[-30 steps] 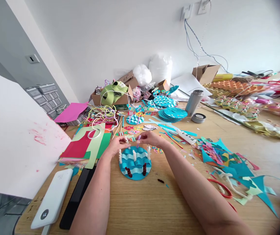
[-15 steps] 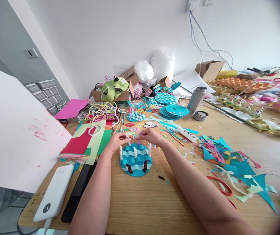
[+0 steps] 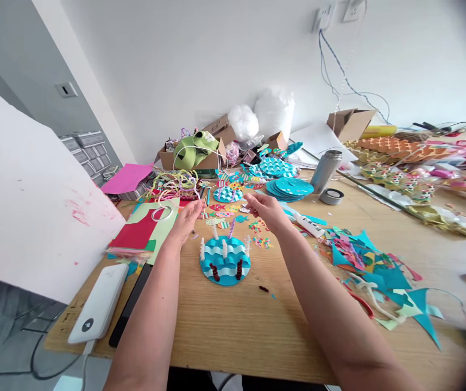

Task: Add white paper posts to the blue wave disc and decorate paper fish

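A round blue paper base (image 3: pixel 206 274) with wavy blue and pale paper strips lies on the table in front of me. Coiled pipe cleaners stand up from it: several white, a purple one (image 3: pixel 231 228) at the back and two dark brown ones (image 3: pixel 239 269) at the front. My left hand (image 3: pixel 188 220) is raised behind and left of the base, its fingers loosely bent and apart. To the right, my right hand (image 3: pixel 266 210) hovers with thumb and fingers slightly parted, close to some white paper cut-outs. Fish cut-outs (image 3: pixel 224 224) lie between the hands.
Behind are a similar finished-looking piece (image 3: pixel 228 194), stacked blue discs (image 3: pixel 290 187) and a grey flask (image 3: pixel 326 171). A glue bottle (image 3: pixel 309 225) and paper scraps (image 3: pixel 391 279) lie right. Coloured sheets (image 3: pixel 135 231) and a white power bank (image 3: pixel 99 304) sit left.
Both hands have drawn away from the back of the base and moved apart, left hand leftward, right hand rightward and up. The fish cut-outs between them are now in plain sight.
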Action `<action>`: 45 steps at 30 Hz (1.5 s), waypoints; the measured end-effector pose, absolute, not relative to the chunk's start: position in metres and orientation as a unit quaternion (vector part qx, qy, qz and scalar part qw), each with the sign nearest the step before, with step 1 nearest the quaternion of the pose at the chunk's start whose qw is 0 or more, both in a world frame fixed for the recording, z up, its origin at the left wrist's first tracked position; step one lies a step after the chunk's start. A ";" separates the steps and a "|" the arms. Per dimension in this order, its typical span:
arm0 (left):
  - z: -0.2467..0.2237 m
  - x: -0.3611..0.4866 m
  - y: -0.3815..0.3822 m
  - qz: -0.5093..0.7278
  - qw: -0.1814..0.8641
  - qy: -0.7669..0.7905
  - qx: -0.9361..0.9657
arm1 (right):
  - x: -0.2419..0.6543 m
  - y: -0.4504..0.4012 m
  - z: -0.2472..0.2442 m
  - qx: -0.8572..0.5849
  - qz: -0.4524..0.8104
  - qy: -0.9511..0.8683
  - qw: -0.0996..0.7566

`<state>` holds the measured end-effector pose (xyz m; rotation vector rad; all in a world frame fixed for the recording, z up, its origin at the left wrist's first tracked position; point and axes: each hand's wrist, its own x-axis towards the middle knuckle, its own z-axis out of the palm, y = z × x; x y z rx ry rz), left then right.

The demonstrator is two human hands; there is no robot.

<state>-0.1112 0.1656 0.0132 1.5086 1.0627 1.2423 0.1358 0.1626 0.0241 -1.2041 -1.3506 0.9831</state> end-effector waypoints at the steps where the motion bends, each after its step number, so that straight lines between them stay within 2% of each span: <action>1: 0.020 -0.111 0.163 0.507 0.435 0.426 0.610 | 0.136 0.160 0.030 -0.496 0.409 -0.550 0.533; 5: 0.042 -0.108 0.143 0.558 0.380 0.419 0.608 | 0.139 0.143 0.055 -0.463 0.393 -0.561 0.562; 9: 0.047 -0.101 0.106 0.634 0.314 0.411 0.575 | 0.149 0.107 0.067 -0.451 0.355 -0.623 0.531; 12: 0.037 -0.098 0.072 0.703 0.226 0.427 0.523 | 0.154 0.069 0.049 -0.483 0.325 -0.684 0.440; 17: 0.002 -0.096 0.025 0.730 0.169 0.469 0.468 | 0.152 0.006 -0.005 -0.581 0.223 -0.752 0.219; 24: -0.048 -0.093 0.000 0.664 0.185 0.524 0.500 | 0.133 -0.017 -0.036 -0.589 0.067 -0.799 0.103; 26: -0.056 -0.093 -0.002 0.651 0.171 0.531 0.515 | 0.132 -0.018 -0.036 -0.578 0.055 -0.808 0.102; 29: -0.060 -0.094 -0.004 0.633 0.137 0.545 0.532 | 0.148 -0.019 -0.031 -0.582 0.061 -0.794 0.166; 31: -0.059 -0.094 -0.006 0.626 0.109 0.555 0.536 | 0.175 -0.020 -0.025 -0.614 0.050 -0.757 0.219; 34: -0.056 -0.091 -0.010 0.617 0.072 0.566 0.542 | 0.231 -0.018 -0.022 -0.664 -0.018 -0.705 0.249; 39: -0.051 -0.087 -0.013 0.593 0.017 0.563 0.575 | 0.303 -0.015 -0.030 -0.710 -0.119 -0.667 0.191; 42: -0.053 -0.087 -0.013 0.580 0.006 0.566 0.586 | 0.303 -0.019 -0.027 -0.710 -0.168 -0.652 0.207; 45: -0.056 -0.088 -0.011 0.558 0.021 0.578 0.595 | 0.272 -0.017 -0.011 -0.667 -0.106 -0.678 0.289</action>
